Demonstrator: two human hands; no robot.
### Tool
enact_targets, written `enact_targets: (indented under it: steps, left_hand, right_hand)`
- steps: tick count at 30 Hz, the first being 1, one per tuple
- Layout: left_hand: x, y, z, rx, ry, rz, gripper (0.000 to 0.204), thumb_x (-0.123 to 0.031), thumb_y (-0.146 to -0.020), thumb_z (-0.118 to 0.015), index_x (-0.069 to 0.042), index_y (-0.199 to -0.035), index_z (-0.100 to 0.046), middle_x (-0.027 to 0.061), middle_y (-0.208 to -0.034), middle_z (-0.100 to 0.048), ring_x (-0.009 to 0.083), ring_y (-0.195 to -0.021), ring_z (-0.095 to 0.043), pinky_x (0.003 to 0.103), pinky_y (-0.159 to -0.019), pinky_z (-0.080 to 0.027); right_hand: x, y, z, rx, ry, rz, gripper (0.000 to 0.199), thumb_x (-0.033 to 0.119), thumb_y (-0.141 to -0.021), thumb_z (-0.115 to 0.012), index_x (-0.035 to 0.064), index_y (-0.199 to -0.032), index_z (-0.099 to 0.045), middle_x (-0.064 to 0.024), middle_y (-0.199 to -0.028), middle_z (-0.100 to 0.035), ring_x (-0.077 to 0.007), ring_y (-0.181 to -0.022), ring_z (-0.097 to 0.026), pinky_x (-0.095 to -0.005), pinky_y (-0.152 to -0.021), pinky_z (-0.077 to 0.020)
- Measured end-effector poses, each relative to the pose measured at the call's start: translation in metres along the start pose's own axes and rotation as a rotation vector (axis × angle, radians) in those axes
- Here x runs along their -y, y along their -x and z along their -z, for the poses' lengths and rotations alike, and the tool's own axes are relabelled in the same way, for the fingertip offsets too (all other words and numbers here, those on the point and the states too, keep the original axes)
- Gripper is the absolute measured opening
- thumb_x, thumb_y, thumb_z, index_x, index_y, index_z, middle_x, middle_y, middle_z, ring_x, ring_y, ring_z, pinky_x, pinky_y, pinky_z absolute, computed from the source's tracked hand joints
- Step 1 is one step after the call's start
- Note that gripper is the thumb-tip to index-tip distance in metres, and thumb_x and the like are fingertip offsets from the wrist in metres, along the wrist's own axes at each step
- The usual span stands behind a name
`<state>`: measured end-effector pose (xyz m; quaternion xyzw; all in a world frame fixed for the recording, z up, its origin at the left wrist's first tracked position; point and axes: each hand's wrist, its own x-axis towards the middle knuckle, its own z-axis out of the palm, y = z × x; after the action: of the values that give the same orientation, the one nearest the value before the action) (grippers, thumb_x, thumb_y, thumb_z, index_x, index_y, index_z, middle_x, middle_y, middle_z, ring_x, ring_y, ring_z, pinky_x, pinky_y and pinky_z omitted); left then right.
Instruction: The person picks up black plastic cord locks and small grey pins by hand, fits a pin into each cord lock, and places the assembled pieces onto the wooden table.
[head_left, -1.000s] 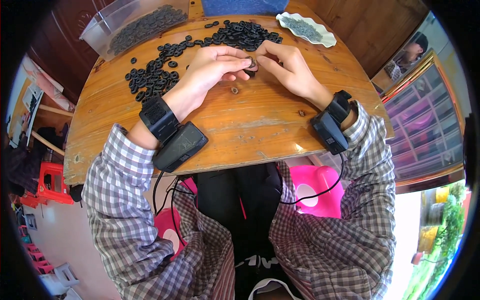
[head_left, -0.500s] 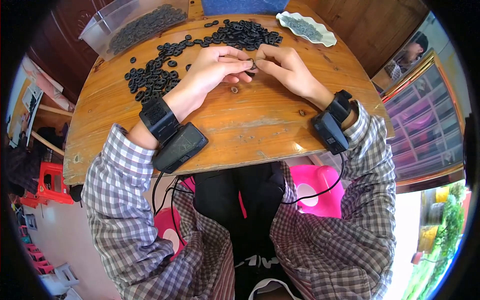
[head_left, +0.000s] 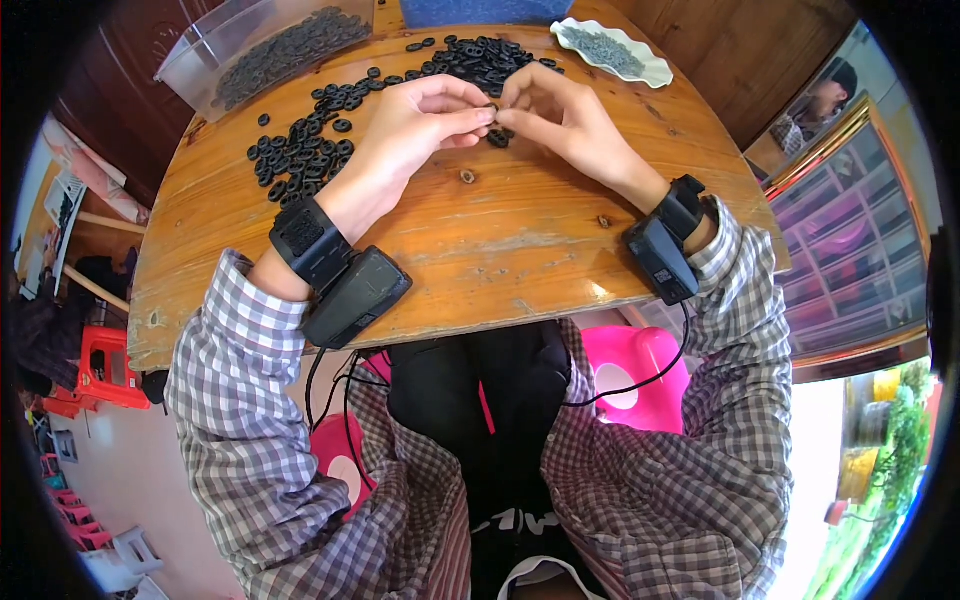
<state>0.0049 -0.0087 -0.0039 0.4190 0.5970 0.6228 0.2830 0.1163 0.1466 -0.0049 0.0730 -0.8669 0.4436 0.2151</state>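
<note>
Over the wooden table (head_left: 480, 240), my left hand (head_left: 405, 125) pinches a small black oval piece (head_left: 492, 106) between thumb and fingers. My right hand (head_left: 575, 125) meets it from the other side, thumb and forefinger closed in a pinch at the piece's edge. Whatever lies between those right fingertips is too small to make out. Just below the fingertips, a few black pieces (head_left: 498, 138) lie on the tabletop. Beyond my hands is a heap of similar black oval pieces with holes (head_left: 480, 60), and more are scattered (head_left: 300, 160) left of my left wrist.
A clear plastic bin (head_left: 185, 68) of dark pieces stands at the far left. A blue bin (head_left: 485, 12) is at the far edge. At the far right, a white scalloped dish (head_left: 656, 72) holds tiny grey pieces (head_left: 600, 48). Cables (head_left: 640, 388) hang from both wrist devices.
Both hands have shifted slightly away from me, fingertips still together around the black piece. The black pieces on the table below them show more plainly now.
</note>
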Motion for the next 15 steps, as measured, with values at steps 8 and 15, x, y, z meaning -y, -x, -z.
enact_targets:
  steps: [8, 15]
  left_hand:
    - [0.009, -0.01, 0.006, 0.081, -0.071, -0.058, 0.014, -0.006, -0.079, -0.061, 0.0, -0.091, -0.06, 0.0084, -0.087, -0.063, 0.0135, -0.081, -0.06, 0.023, -0.072, -0.048]
    - [0.026, -0.027, 0.024, 0.119, -0.679, -0.316, 0.026, -0.013, -0.074, -0.066, -0.007, -0.098, -0.062, 0.0085, -0.087, -0.064, 0.0169, -0.083, -0.06, 0.028, -0.072, -0.048]
  right_hand:
    - [-0.009, -0.002, 0.004, -0.098, -0.023, 0.109, 0.011, 0.006, -0.084, -0.056, 0.0, -0.092, -0.053, -0.0011, -0.081, -0.055, -0.0067, -0.071, -0.054, -0.0185, -0.058, -0.0434]
    - [-0.014, -0.003, 0.004, -0.181, -0.04, 0.017, 0.009, 0.002, -0.085, -0.052, -0.0034, -0.091, -0.053, -0.0053, -0.084, -0.057, -0.0117, -0.072, -0.059, -0.0218, -0.059, -0.0482]
